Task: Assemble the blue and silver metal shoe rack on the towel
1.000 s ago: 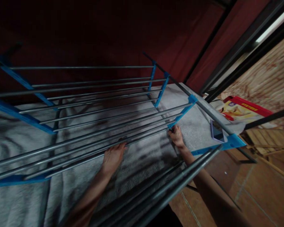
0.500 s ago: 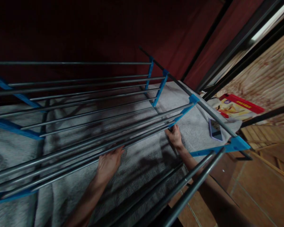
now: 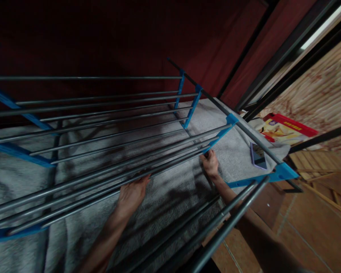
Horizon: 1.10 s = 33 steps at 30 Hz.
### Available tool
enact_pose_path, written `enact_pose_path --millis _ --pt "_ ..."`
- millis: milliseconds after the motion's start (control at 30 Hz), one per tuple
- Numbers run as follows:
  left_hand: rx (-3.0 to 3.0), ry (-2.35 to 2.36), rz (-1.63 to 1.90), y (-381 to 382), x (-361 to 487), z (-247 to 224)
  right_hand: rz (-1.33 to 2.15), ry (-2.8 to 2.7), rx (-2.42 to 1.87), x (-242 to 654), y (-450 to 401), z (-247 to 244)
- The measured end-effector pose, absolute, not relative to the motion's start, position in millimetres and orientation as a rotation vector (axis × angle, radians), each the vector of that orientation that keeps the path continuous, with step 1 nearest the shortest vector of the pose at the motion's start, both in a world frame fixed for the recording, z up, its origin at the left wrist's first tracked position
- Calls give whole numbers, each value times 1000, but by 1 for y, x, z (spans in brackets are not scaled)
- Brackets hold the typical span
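A shoe rack-like frame of grey metal tubes (image 3: 116, 165) and blue plastic brackets lies tipped on a grey fleecy cloth (image 3: 170, 197). My left hand (image 3: 133, 191) is at the lowest tube of the middle row, its fingers curled behind it and partly hidden. My right hand (image 3: 210, 163) is closed at the lower end of a blue bracket (image 3: 220, 136), where it meets a side tube; the fingertips are hidden. Two more tubes (image 3: 230, 231) pass over my right forearm from another blue bracket (image 3: 284, 173). Blue brackets (image 3: 19, 149) also hold the tubes' left ends.
A phone (image 3: 258, 156) lies on the cloth at the right, beyond a side tube. Near it is a red and yellow package (image 3: 290, 129). A slatted wooden piece (image 3: 318, 161) stands over the tiled floor (image 3: 309, 223). A dark red surface (image 3: 102, 38) rises behind the frame.
The frame's left end has shifted slightly to the right in view. Both hands stay at nearly the same places on the frame.
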<state>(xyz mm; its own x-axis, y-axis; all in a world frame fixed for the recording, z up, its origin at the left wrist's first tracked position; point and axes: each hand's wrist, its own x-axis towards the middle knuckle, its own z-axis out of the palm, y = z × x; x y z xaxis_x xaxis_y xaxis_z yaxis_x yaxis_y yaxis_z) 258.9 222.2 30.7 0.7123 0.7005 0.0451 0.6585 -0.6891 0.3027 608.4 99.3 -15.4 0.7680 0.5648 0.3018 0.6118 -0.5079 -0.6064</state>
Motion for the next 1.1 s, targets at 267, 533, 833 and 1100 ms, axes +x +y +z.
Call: enact_pose_path --millis 267,533,833,1100 --pt "2682 1070 26 223 259 37 -67 -893 -2207 609 98 -14" --pt "2598 1144 -81 225 262 40 -48 -896 -2192 612 98 -14" --pt "2572 1158 -163 226 263 47 -48 -903 -2196 610 98 -13" --pt "2571 1150 -177 227 263 46 -75 -899 -2202 607 99 -14"
